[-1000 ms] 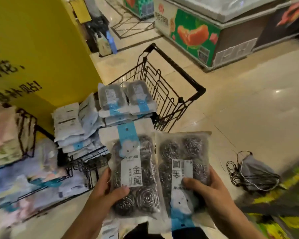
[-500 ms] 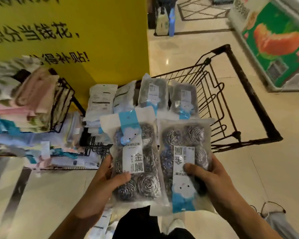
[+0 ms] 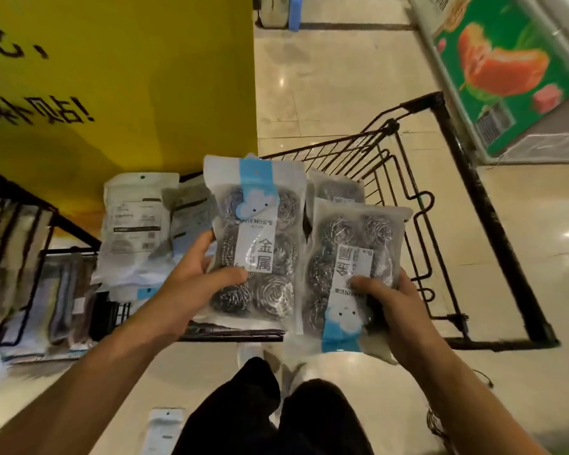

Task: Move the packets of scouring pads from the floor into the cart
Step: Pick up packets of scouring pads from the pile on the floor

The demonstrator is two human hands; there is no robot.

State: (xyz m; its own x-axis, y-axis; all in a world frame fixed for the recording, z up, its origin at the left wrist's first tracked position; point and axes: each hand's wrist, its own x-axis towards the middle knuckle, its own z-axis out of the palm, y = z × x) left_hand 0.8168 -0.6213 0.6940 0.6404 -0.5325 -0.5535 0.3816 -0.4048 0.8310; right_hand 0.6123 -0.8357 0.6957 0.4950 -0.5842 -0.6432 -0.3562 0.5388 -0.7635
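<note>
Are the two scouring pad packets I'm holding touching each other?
Touching. In the head view, the left hand's packet overlaps the upper left edge of the right hand's packet, with no gap showing between them.

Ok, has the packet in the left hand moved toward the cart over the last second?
Yes. The left hand has carried its packet forward: it now overlaps the packets stacked in the cart, where before it sat short of them.

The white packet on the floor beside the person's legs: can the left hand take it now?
Probably not yet: the left hand already holds a packet of scouring pads over the cart, and the white packet lies far below.
</note>
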